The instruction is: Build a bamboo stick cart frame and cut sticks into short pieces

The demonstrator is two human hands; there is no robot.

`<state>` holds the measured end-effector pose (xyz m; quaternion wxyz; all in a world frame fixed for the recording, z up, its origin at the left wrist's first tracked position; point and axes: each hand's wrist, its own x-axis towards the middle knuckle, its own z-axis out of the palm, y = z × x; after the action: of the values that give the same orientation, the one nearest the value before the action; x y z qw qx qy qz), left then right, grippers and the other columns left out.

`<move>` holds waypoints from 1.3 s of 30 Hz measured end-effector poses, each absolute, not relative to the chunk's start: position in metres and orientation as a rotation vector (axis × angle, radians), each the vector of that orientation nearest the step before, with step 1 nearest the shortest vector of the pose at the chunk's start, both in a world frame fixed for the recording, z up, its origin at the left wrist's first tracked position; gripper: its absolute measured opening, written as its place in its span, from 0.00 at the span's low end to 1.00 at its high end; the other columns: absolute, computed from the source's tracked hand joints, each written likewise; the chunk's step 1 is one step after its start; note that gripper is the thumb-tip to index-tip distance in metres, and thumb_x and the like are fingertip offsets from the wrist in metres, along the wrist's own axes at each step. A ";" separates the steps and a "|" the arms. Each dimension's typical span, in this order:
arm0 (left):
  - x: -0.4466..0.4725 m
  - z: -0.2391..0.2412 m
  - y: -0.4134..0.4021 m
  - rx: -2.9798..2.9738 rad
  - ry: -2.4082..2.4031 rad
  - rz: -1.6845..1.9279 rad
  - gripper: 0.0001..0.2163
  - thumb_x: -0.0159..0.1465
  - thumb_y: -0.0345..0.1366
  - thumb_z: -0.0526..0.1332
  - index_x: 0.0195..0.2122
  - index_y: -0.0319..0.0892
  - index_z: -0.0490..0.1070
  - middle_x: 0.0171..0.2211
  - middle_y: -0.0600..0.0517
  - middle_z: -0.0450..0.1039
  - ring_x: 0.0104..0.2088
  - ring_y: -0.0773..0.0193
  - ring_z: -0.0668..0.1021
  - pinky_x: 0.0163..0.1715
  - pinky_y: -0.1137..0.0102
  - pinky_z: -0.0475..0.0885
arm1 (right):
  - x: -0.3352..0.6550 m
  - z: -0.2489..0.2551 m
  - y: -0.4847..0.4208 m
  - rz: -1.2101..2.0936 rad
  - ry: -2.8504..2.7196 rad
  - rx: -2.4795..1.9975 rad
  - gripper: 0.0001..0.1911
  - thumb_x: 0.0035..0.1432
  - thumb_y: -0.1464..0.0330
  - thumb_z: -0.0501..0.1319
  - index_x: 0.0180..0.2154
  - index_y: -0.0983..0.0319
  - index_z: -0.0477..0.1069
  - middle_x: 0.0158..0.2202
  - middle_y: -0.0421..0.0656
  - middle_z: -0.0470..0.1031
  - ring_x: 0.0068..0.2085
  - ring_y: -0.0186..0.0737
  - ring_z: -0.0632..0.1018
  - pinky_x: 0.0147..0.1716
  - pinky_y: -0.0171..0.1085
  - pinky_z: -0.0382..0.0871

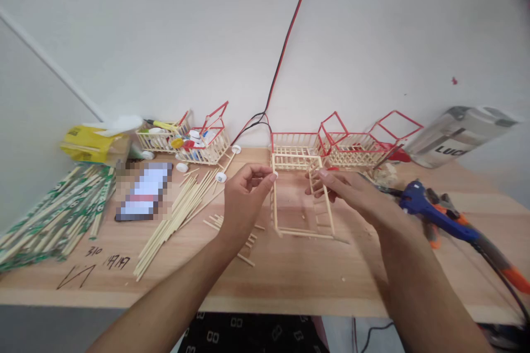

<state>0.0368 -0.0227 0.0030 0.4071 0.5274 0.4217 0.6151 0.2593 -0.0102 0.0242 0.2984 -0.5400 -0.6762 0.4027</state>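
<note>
Stick frame [305,233]: a pale, open frame of thin wooden sticks, runged along its left and right sides, is being held over the middle of the worktop [290,287]; whether its near end is being supported underneath cannot be told.
Left hand [244,196]: the frame's left side is being pinched toward the far end, with thumb and fingers clamped on it.
Right hand [358,193]: the frame's right side is being gripped, with thumb and fingers clamped about the rungs.
Step in hand: the frame appears to be being steadied or inspected; no tool is being used.
Next move: a light, even grip seems to be being called for, since slender joints could be strained by twisting.
Long sticks [174,220]: these are being left loose at the left, with short sticks [245,260] scattered nearer the frame.
Glue gun [445,220]: this blue and orange tool is being left untouched at the right.
Red-trimmed carts [351,151]: these are being stood along the far side, near the wall.
</note>
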 end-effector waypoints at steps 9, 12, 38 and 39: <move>0.035 0.000 -0.020 1.328 1.127 1.486 0.09 0.56 0.34 0.66 0.37 0.39 0.73 0.32 0.52 0.75 0.34 0.67 0.77 0.36 0.73 0.71 | 0.248 0.033 -0.014 1.175 -1.755 -1.496 0.29 0.59 0.47 0.52 0.32 0.66 0.77 0.34 0.52 0.79 0.34 0.42 0.76 0.30 0.38 0.61; 0.034 -0.001 -0.019 1.295 1.122 1.459 0.12 0.55 0.34 0.66 0.40 0.39 0.71 0.31 0.53 0.74 0.32 0.68 0.76 0.34 0.73 0.71 | 0.245 0.034 -0.016 1.164 -1.758 -1.510 0.31 0.58 0.46 0.52 0.29 0.66 0.77 0.33 0.52 0.79 0.33 0.42 0.75 0.30 0.38 0.60; 0.029 0.002 -0.027 1.483 1.147 1.660 0.07 0.59 0.33 0.64 0.38 0.43 0.70 0.38 0.53 0.72 0.34 0.69 0.76 0.38 0.72 0.70 | 0.248 0.021 -0.006 0.557 -1.910 -1.208 0.26 0.57 0.57 0.61 0.57 0.53 0.64 0.55 0.45 0.71 0.47 0.46 0.75 0.44 0.44 0.69; 0.029 0.001 -0.027 1.485 1.131 1.674 0.07 0.59 0.33 0.64 0.38 0.43 0.70 0.39 0.53 0.72 0.35 0.69 0.76 0.38 0.72 0.70 | 0.248 0.021 -0.006 0.542 -1.911 -1.202 0.27 0.57 0.57 0.61 0.57 0.53 0.63 0.56 0.45 0.70 0.48 0.46 0.75 0.44 0.44 0.70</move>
<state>0.0290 -0.0267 0.0008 0.3119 0.5627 0.4288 0.6343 0.2478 -0.0059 0.0205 0.3984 -0.4746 -0.7550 0.2142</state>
